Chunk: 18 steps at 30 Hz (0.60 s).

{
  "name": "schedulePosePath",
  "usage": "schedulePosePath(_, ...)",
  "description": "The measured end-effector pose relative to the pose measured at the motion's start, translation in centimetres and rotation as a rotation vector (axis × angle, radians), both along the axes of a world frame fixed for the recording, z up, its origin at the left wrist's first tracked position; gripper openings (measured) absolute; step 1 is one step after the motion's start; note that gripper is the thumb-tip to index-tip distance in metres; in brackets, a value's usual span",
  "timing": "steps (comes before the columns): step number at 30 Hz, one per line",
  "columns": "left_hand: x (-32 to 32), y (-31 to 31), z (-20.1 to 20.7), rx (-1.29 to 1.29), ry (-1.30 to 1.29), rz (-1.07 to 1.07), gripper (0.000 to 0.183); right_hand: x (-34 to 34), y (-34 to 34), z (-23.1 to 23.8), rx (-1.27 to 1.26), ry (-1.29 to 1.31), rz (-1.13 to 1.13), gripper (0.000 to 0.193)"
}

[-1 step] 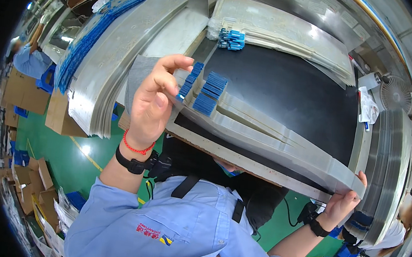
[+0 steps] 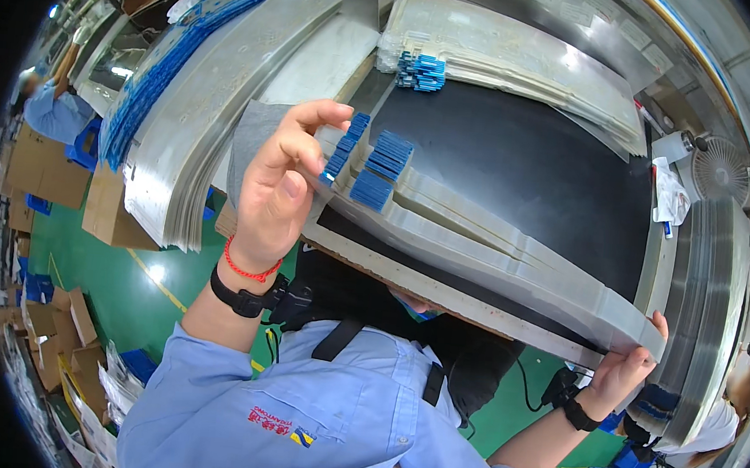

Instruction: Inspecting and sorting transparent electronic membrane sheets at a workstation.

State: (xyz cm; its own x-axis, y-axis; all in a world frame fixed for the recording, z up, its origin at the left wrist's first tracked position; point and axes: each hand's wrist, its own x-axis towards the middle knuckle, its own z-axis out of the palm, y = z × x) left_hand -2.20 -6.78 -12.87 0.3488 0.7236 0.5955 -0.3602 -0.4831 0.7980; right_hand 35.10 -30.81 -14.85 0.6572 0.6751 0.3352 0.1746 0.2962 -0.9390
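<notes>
A long stack of thin, greyish translucent sheets (image 2: 498, 255) stands on edge across the near side of the black work surface. Blue tabs (image 2: 385, 155) show in blocks near its left end. My left hand (image 2: 284, 168) grips that end, with curled fingers close to the blue tabs and the thumb on the near side. At the opposite end, my right hand (image 2: 624, 367) holds the stack's corner, its thumb in front and fingertips showing behind. The hidden fingers of both hands lie behind the sheets.
The black mat (image 2: 524, 167) has a pale frame. Behind it lies a pile of clear sheets (image 2: 507, 49) with blue tabs (image 2: 421, 72). Tall sheet stacks stand left (image 2: 226, 105) and right (image 2: 706, 307). A fan (image 2: 721, 171) is at far right; cardboard boxes (image 2: 51, 166) sit left.
</notes>
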Motion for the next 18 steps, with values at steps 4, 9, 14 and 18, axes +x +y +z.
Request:
schedulePosePath(4, -0.3, -0.1, 0.1, 0.067, 0.033, 0.052, 0.024, -0.2, 0.0, 0.0, -0.003, -0.007, -0.006, 0.077)
schedulePosePath(9, -0.3, -0.5, 0.4, 0.165, 0.058, 0.176, 0.023, -0.1, 0.1, -0.1, 0.008, -0.019, -0.007, 0.076)
schedulePosePath(14, -0.3, -0.9, 0.7, 0.127, 0.084, 0.182, 0.026, -0.1, 0.1, -0.2, 0.012, -0.016, -0.018, 0.076)
schedulePosePath(18, -0.5, -1.2, 1.1, 0.098, 0.114, 0.139, 0.030, 0.1, 0.0, -0.3, 0.015, -0.020, -0.014, 0.076)
